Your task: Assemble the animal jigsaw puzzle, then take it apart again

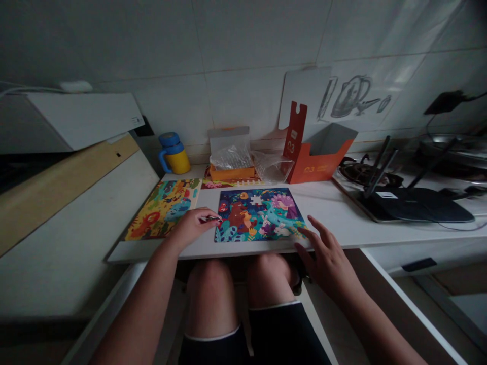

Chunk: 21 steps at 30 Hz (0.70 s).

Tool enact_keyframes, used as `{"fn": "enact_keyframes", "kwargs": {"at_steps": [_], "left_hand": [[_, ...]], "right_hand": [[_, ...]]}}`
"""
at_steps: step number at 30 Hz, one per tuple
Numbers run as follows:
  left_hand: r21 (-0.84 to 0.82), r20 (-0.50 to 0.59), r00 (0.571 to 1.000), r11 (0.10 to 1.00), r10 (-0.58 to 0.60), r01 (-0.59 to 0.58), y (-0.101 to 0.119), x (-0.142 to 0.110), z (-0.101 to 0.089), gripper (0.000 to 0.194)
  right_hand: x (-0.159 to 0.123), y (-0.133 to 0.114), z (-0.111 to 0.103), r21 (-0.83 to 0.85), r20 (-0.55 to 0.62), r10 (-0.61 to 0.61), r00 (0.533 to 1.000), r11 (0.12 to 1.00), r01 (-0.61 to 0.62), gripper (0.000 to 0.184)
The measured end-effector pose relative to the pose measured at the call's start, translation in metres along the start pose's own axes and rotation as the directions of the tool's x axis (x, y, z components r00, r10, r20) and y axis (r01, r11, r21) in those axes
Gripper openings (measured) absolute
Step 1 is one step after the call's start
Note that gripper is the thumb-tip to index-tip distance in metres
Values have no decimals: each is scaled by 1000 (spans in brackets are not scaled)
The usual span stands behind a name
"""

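One piece point(210, 219) is clamped in left hand point(192, 226); right hand point(327, 256) spreads at puzzle point(262, 215) edge, open tabletop point(348, 220) rightward.

A blue-and-yellow jug point(177, 158) stands near the tiled wall point(243, 45), its handle on the left. On the right, a black router point(422, 204) with raised antennas and a white label lies in front of a dark burner point(371, 171). Gray drawings point(352, 96), one of a kettle, mark the wall. At far left, a white box point(89, 119) sits above a tan panel point(64, 187)
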<state>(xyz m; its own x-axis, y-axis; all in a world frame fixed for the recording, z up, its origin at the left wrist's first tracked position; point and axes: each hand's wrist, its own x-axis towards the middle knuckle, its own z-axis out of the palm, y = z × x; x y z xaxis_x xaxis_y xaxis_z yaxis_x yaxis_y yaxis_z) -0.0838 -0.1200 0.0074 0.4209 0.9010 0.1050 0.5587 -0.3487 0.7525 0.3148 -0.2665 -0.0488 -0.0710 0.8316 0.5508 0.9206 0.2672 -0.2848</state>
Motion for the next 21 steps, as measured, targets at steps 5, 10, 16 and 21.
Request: {"fn": "enact_keyframes", "kwargs": {"at_steps": [5, 10, 16, 21], "left_hand": [[-57, 166, 975, 989, 148, -140, 53, 50, 41, 40], [132, 170, 936, 934, 310, -333, 77, 114, 47, 54], [-15, 149, 958, 969, 246, -247, 52, 157, 44, 46], [-332, 62, 978, 928, 202, -170, 21, 164, 69, 24]], "right_hand": [[87, -31, 4, 307, 148, -210, 966, 939, 157, 33], [181, -33, 33, 398, 304, -249, 919, 910, 114, 25], [244, 1, 68, 383, 521, -280, 806, 921, 73, 21], [238, 21, 86, 428, 596, -305, 743, 903, 27, 34]]}}
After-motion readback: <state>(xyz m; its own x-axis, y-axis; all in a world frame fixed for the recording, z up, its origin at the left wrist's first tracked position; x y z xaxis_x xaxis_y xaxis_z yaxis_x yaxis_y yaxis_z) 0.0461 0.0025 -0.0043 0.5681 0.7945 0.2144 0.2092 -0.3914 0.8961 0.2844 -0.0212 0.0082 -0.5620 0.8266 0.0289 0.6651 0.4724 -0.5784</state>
